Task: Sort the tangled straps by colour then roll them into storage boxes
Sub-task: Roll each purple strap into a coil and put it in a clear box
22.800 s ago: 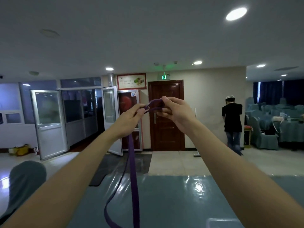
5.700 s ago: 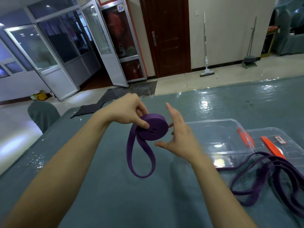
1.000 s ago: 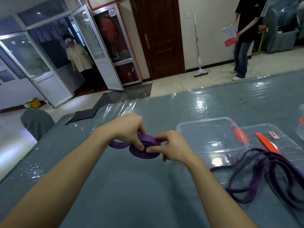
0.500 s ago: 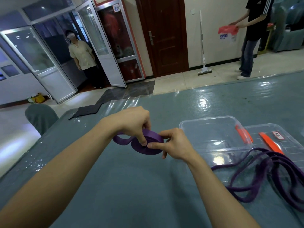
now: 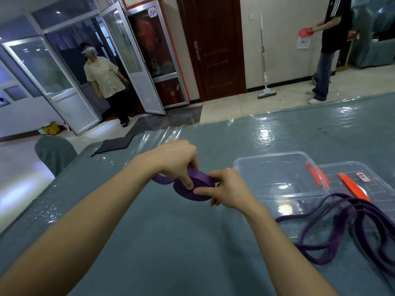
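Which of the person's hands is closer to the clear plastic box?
The right hand: it pinches the purple strap roll just left of the clear box. The left hand grips the roll's far side, further from the box.

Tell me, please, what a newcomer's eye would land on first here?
Dead centre, the left hand and right hand pinch a coiled purple fabric strap over the teal-covered table. To its right stands a clear plastic storage box, and a loose tangle of purple straps sprawls in front of that.
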### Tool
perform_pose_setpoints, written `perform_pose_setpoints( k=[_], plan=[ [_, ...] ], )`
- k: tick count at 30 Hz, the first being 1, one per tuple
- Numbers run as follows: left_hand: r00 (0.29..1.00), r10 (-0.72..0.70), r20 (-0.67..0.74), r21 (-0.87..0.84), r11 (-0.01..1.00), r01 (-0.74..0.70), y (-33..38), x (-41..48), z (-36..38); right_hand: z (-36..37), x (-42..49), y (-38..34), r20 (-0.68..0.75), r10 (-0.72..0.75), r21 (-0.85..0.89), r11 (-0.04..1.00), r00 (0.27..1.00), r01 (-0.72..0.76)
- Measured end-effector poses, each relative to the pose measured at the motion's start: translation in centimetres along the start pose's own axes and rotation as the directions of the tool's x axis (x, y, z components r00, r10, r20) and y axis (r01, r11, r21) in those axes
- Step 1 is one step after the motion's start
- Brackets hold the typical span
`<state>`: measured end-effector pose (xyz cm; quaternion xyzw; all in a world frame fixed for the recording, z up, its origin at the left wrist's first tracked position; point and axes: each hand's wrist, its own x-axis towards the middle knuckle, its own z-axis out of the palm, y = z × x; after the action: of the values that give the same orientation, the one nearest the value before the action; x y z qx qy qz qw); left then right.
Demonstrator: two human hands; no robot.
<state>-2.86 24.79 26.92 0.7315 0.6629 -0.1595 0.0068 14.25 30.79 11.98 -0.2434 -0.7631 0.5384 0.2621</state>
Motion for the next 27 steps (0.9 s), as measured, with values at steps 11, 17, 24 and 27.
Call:
perform_pose_setpoints(
  k=[11, 17, 24, 27],
  plan=[
    [0.934, -0.223, -0.279, -0.881, 0.446, -0.156, -4.2, -3.3, 2.5, -2.5, -0.3, 0.0, -0.04, 0.041, 0.502, 0.865, 0.998, -0.015],
    [0.843, -0.38, -0.38, -0.922, 0.225, -0.314, -2.3, -2.5, 5.6, -2.3, 0.1, 0.2, -0.094, 0.033, 0.591, 0.806, 0.995, 0.029],
    [0.754, -0.511, -0.412, -0.898, 0.089, -0.431, 0.4, -1.3, 7.4, -1.6, 0.2, 0.5, -0.197, 0.102, 0.697, 0.714, 0.975, 0.066],
    [0.782, -0.469, -0.411, -0.893, 0.037, -0.448, 1.2, -1.3, 7.9, -1.4, 0.3, 0.5, -0.213, 0.126, 0.75, 0.657, 0.969, 0.079]
  ],
)
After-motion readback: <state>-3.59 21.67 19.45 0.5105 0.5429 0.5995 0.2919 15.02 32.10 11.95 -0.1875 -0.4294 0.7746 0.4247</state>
